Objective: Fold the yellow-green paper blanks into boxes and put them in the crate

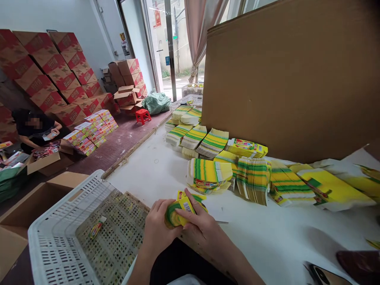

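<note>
A small yellow and green cardboard carton (173, 213) with a barcode is between my two hands, just above the near edge of the white table. My left hand (158, 221) is closed round its left side. From the right, my right hand (200, 221) grips it, with fingers over the barcode end. Fingers partly cover the carton, so I cannot tell whether it is folded up or flat. Just beyond my fingers another yellow printed piece (197, 197) shows in part. Farther out on the table lies a fanned stack of flat cartons (209, 174).
More stacks of flat cartons (253, 178) line the table before a tall cardboard sheet (285, 83). On the left, a white plastic crate (56, 213) holds one small carton (97, 228). A phone (323, 275) lies at lower right. A person (35, 128) sits by stacked boxes.
</note>
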